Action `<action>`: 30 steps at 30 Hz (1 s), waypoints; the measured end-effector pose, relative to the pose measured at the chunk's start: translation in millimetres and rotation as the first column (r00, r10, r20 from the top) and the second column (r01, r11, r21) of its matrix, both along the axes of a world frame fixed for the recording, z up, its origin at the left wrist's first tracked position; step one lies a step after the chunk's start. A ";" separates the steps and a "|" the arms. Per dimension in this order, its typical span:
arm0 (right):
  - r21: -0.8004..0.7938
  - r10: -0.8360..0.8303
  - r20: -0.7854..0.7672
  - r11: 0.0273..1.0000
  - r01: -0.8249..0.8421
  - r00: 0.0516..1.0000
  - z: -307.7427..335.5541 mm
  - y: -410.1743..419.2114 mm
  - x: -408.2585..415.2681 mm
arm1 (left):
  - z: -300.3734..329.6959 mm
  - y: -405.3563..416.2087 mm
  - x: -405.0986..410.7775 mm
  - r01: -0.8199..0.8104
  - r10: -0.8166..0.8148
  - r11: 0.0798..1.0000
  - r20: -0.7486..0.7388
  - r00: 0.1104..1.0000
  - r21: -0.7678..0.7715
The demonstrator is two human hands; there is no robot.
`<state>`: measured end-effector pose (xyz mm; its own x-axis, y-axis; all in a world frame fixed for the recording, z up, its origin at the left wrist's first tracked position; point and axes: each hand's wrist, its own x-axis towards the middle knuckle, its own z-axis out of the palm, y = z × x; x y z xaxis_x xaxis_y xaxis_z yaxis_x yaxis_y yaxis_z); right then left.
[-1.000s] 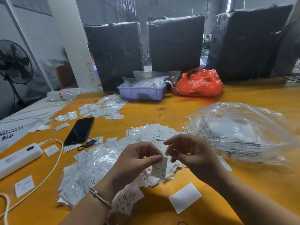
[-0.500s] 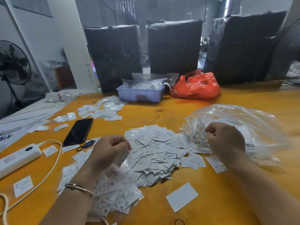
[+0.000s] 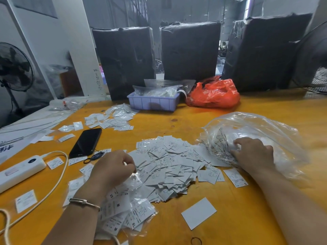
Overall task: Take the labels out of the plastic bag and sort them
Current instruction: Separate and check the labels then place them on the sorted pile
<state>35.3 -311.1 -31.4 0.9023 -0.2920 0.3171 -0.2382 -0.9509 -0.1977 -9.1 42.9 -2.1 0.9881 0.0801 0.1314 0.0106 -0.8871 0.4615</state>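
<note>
A wide orange worktop fills the view. Along its far edge, at twelve o'clock, stand three large black-wrapped bundles. At three o'clock lies a big clear plastic bag, crumpled and open toward the centre. In the middle sits a loose heap of white labels, some showing size letters. At seven o'clock, more labels in small clear sleeves lie piled under the left forearm. At one o'clock sits an orange bag, and beside it a lilac tray. A black phone lies at ten o'clock. The right hand rests on the plastic bag's mouth, its grip curled into the film. The left hand rests on the heap's left edge, fingers curled under; whether its grip pinches a label cannot be told.
</note>
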 end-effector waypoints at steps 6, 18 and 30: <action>0.060 -0.022 0.133 0.998 0.014 0.991 -7.3 -0.1 7.1 | -8.3 -17.0 -2.0 0.222 -0.189 0.956 0.177 0.966 -0.192; 0.085 0.013 0.110 0.996 -0.022 0.994 -8.0 0.2 9.8 | -24.1 -40.4 -6.6 0.391 -0.351 0.870 0.178 0.919 -0.301; 0.061 0.030 0.276 0.997 -0.049 0.961 -14.7 0.2 13.3 | -27.6 -39.8 -4.6 0.389 -0.353 0.874 0.168 0.920 -0.292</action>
<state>48.6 -310.9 -46.1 0.7944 -0.2867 0.5354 -0.1281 -0.9408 -0.3138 -13.7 3.1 -29.7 0.9349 -0.2351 0.2661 -0.3550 -0.6244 0.6957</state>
